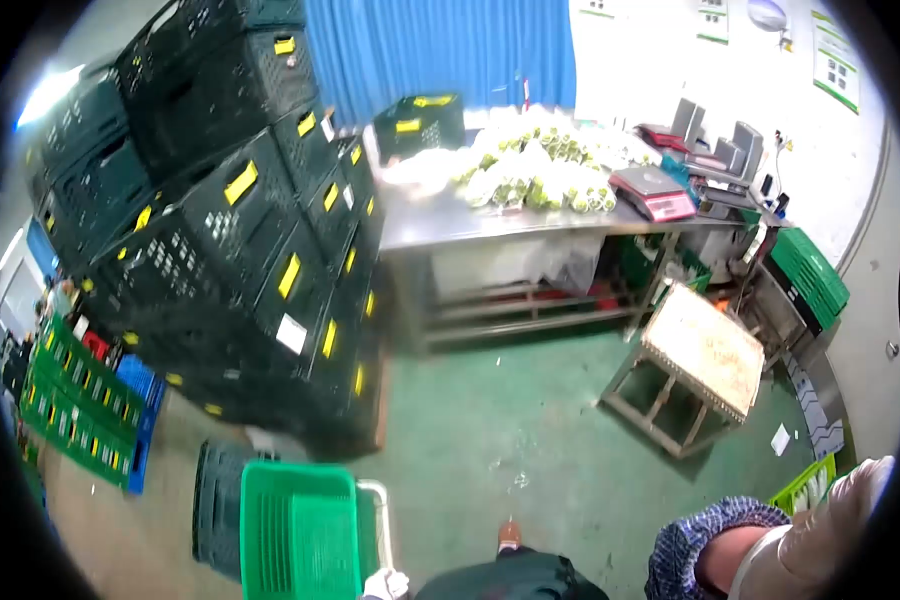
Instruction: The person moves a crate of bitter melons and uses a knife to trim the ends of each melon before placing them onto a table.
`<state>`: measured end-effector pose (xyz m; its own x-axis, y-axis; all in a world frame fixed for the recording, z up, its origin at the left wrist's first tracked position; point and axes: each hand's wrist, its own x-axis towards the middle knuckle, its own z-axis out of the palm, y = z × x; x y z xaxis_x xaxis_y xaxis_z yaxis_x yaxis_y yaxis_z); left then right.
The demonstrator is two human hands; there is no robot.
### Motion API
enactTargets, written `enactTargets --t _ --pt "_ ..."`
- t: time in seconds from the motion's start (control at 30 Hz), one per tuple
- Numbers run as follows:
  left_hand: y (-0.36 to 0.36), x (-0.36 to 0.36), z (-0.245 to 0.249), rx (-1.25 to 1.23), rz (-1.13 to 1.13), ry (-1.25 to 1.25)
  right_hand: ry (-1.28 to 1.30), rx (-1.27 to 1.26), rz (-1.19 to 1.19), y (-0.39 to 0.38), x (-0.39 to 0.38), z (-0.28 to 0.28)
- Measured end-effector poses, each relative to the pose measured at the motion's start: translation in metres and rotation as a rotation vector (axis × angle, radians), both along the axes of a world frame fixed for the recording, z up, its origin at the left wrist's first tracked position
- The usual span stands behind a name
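In a pale glove, my left hand (385, 583) is at the bottom edge, its fingers closed around the lower end of a white tubular handle (382, 520). Beside that handle is a bright green plastic basket (300, 530), with nothing visible inside. My right hand (855, 495), also gloved, reaches out at the lower right below a knitted blue-grey cuff (710, 535). Its fingers are blurred and cut off by the dark lens edge. Close to it on the floor is a lime-green crate (805, 485) with pale items.
Tall stacks of dark crates (220, 230) rise at left. A steel table (430, 232) bears heaped green vegetables (540, 165) and a red scale (653, 192). A worn-topped stool (705, 345) stands on the green floor. Green crates (85, 400) rest on a blue pallet (142, 430).
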<state>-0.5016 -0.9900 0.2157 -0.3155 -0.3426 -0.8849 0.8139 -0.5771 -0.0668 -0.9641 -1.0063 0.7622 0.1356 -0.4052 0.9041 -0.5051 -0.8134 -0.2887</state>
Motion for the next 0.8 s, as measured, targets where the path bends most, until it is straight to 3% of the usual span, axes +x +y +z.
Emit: enactTargets --t 0.03,0.07,0.1,0.13,0.2,0.23,0.3,0.37,0.47,0.5,0.53,0.57,0.6,0.67,0.7,0.8 --pt "-0.038 -0.015 -0.016 -0.114 -0.049 -0.073 0.013 -0.009 0.008 -0.013 -0.011 0.003" --pt "-0.053 -0.039 0.017 -0.192 -0.088 -0.152 0.019 -0.006 0.014 -0.028 -0.018 0.006" --pt "-0.065 -0.065 0.049 -0.234 -0.333 -0.418 0.023 -0.001 0.029 -0.044 -0.024 0.009" --pt "-0.068 -0.064 0.017 -0.387 -0.265 -0.261 0.021 0.003 0.044 -0.055 -0.031 0.012" --pt "-0.094 -0.115 0.074 -0.341 -0.382 -0.560 0.010 0.011 0.098 -0.083 -0.042 0.018" --pt "-0.094 -0.102 0.034 -0.528 -0.529 -0.636 0.011 0.013 0.121 -0.096 -0.045 0.020" --pt "-0.107 -0.097 0.012 -0.540 -0.629 -0.674 0.012 0.003 0.155 -0.124 -0.051 0.023" --pt "-0.129 -0.117 0.053 -0.165 -0.512 -0.622 0.009 -0.005 0.181 -0.153 -0.057 0.023" --pt "-0.135 -0.088 0.026 -0.091 -0.455 -0.451 0.000 0.002 0.224 -0.198 -0.061 0.023" --pt "-0.144 -0.083 0.025 -0.156 -0.626 -0.549 -0.001 -0.001 0.232 -0.216 -0.063 0.020" --pt "-0.154 -0.078 0.024 -0.371 -1.236 -0.871 0.000 -0.002 0.243 -0.234 -0.064 0.019" --pt "-0.170 -0.080 0.032 -0.504 -1.678 -1.116 0.001 -0.006 0.254 -0.252 -0.062 0.016" --pt "-0.180 -0.086 0.035 -0.545 -1.904 -1.251 0.001 -0.007 0.269 -0.271 -0.062 0.014" --pt "-0.187 -0.069 -0.031 -0.721 -1.705 -1.396 -0.007 0.001 0.285 -0.314 -0.062 0.012" --pt "-0.206 -0.063 -0.050 -0.816 -1.763 -1.398 -0.009 0.000 0.295 -0.339 -0.062 0.012" --pt "-0.308 -0.095 -0.027 -1.129 -1.887 -1.416 0.011 0.020 0.320 -0.410 -0.060 0.013"
